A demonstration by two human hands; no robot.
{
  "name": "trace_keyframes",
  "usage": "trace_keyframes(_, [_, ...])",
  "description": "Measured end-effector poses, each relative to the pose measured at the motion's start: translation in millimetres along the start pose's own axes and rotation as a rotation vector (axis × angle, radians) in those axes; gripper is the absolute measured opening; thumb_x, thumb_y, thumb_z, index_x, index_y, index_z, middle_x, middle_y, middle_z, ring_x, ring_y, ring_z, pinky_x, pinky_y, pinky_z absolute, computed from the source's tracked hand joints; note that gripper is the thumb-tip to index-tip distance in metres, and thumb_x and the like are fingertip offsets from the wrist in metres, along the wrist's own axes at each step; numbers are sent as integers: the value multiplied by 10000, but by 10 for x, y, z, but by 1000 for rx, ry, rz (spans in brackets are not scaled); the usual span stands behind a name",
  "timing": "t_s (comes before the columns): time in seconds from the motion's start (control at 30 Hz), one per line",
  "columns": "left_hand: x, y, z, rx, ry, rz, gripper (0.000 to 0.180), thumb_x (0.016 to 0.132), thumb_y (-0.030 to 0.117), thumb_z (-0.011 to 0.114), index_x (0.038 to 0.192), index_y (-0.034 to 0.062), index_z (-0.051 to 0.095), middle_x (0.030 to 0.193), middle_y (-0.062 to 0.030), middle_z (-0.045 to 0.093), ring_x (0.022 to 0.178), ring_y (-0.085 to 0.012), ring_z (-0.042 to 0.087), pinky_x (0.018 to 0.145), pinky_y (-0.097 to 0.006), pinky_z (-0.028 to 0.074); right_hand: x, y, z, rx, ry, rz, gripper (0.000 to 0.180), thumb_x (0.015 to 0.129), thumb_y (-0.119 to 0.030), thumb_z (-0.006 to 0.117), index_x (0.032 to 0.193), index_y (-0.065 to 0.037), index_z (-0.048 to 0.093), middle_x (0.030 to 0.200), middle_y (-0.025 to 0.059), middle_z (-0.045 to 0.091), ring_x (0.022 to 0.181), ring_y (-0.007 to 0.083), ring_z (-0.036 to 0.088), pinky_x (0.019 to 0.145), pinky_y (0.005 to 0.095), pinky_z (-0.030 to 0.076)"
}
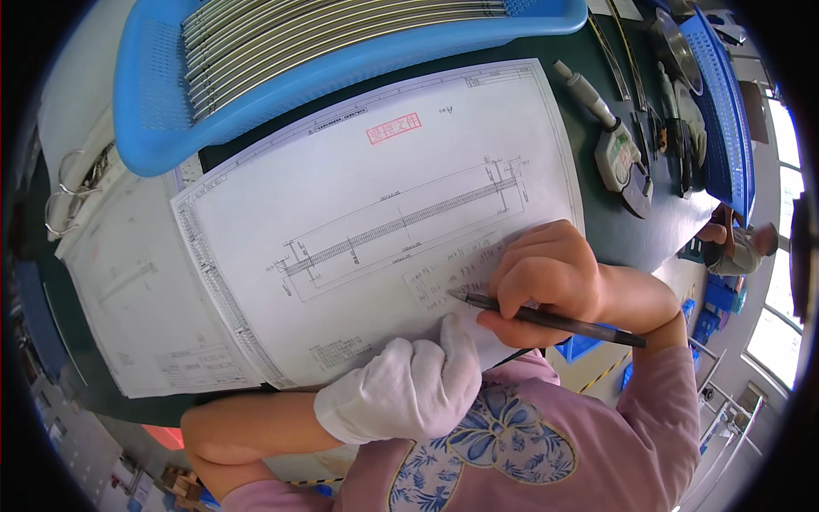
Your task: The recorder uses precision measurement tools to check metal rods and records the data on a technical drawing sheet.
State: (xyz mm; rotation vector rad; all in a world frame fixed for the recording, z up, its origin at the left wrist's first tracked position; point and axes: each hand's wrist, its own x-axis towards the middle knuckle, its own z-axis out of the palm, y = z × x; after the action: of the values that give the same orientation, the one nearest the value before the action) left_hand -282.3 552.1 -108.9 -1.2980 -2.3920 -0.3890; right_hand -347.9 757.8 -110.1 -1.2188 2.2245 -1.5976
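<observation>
A pen (546, 317) is gripped in the right hand (546, 277), its tip set on the drawing (375, 222); the sheet's near edge is pinned flat by the gloved left hand (405, 388), loosely curled.

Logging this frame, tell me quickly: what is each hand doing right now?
Left hand: white-gloved, curled, resting on the drawing sheet.
Right hand: bare, closed on a dark pen.

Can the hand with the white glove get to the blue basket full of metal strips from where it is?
Probably yes, with a long stretch. The gloved left hand rests on the near edge of the drawing sheet; the blue basket sits at the far side, with only flat paper between.
</observation>
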Motion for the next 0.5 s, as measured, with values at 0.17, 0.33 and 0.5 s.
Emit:
trace_keyframes(0.17, [3, -11, -5, -30, 7, -14, 136, 694, 30, 568, 811, -23, 615, 866, -104, 641, 465, -108, 391, 403, -220, 330, 4, -10, -12, 35, 19, -3, 225, 643, 12, 662, 680, -95, 467, 553, 12, 464, 437, 228, 470, 403, 305, 349])
trace_keyframes(0.33, [7, -21, -21, -67, -24, -17, 155, 674, 26, 572, 816, -19, 613, 872, -104, 646, 455, -114, 385, 401, -223, 337, 3, -18, -26, 16, 18, 4, 227, 633, 18, 653, 667, -97, 460, 549, 12, 459, 434, 227, 463, 404, 304, 350])
trace_keyframes(0.5, [19, -9, -22, -67, -14, -49, 158, 676, 26, 572, 823, -15, 615, 877, -100, 648, 450, -115, 379, 397, -225, 337, 7, -7, -12, 17, 23, -2, 224, 647, 16, 660, 671, -94, 466, 546, 13, 459, 434, 225, 465, 404, 299, 352])
